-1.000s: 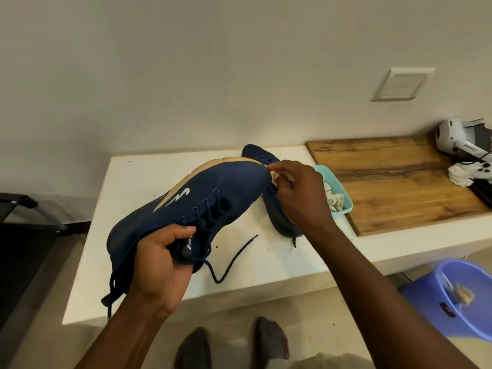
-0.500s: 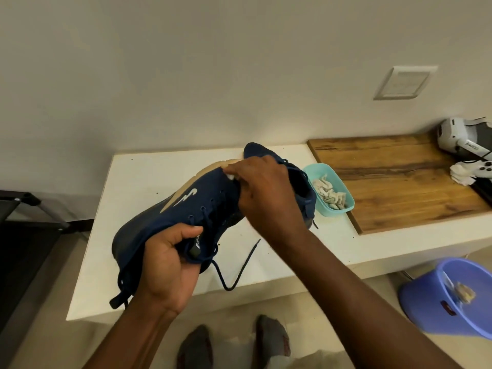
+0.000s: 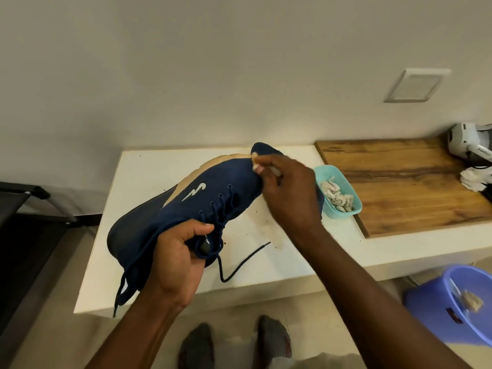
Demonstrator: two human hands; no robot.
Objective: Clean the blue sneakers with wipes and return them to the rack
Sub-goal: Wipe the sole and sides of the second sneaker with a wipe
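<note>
A blue sneaker (image 3: pixel 186 209) with a tan sole and a white lightning logo is held tilted above the white table (image 3: pixel 149 177). My left hand (image 3: pixel 178 259) grips its tongue and collar, laces dangling below. My right hand (image 3: pixel 287 193) pinches a white wipe (image 3: pixel 257 166) and presses it against the toe of the sneaker. A second blue sneaker (image 3: pixel 262 149) lies on the table behind, mostly hidden by my right hand.
A teal tub (image 3: pixel 346 187) with crumpled used wipes stands at the edge of a wooden board (image 3: pixel 399 182). A purple bucket (image 3: pixel 439 310) sits on the floor at right. White devices lie at the far right. A black rack frame (image 3: pixel 24 198) is at left.
My right hand slid the wipe from the toe back toward the middle of the upper, then returned to the toe. The left hand kept its hold on the sneaker.
</note>
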